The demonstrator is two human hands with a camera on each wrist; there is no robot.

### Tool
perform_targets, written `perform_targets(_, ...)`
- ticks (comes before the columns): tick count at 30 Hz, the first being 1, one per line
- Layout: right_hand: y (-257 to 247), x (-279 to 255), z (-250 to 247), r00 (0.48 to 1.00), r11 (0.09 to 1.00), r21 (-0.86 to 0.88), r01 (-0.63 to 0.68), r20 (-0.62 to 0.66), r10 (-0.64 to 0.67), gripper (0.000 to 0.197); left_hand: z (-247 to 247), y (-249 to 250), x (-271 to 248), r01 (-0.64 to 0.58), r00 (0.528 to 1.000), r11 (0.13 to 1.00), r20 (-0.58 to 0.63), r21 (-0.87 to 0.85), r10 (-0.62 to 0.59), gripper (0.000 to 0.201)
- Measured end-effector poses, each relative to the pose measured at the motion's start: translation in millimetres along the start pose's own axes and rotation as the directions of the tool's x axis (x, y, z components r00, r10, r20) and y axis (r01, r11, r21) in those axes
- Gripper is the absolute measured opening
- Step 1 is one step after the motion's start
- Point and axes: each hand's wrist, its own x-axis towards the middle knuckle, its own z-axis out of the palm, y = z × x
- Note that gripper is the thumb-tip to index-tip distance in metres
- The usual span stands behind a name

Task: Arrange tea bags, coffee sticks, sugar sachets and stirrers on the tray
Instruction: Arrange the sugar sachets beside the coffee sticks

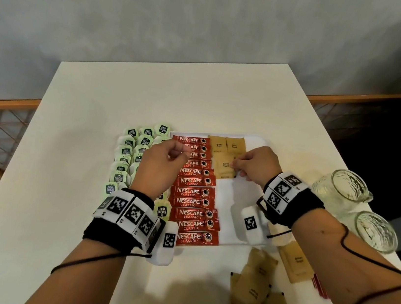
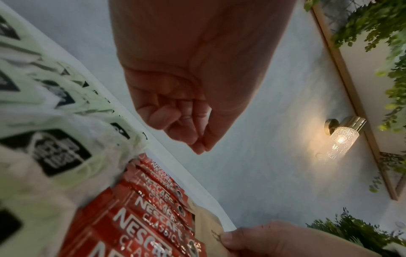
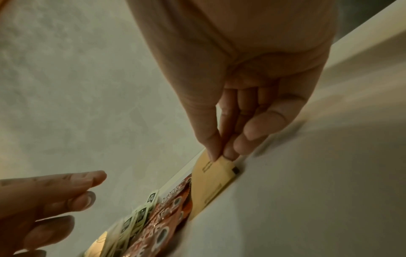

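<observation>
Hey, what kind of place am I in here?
Probably a cafe or hotel lounge: a white table by a grey wall, a glass wall lamp, hanging green plants and a railing.

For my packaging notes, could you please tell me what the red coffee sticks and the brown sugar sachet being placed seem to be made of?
Red Nescafe coffee sticks: probably glossy foil-laminated film, since bright glints show on their wrinkled surfaces. Brown sugar sachet, pinched by the right hand: likely matte kraft paper, with a flat, glare-free tan face.
</observation>
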Motion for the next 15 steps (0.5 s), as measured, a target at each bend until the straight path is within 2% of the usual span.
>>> perform_targets(9,-6.8,2.8,2.3,0.998,0.998,0.018,-0.055,0.019,0.055,0.018,-2.5,-3.6,1.9,0.005,1.000,1.000,0.021,-0.010,-0.005,0.007)
perform_targets(12,-9.4,-2.3,-3.8,0.998,0.997,0.040,-0.065,0.013,0.064,0.026,-7.6,2.3,-0.8,-0.005,1.000,1.000,0.026,0.015,0.004,0.007)
perform_targets(15,-14.9,-17.8,-18.8,1.000,1.000,0.022,-0.021,-0.023,0.021,0.032,-15.0,13.7,-7.8,-0.041,0.999,0.997,0.020,0.058,0.040,0.006)
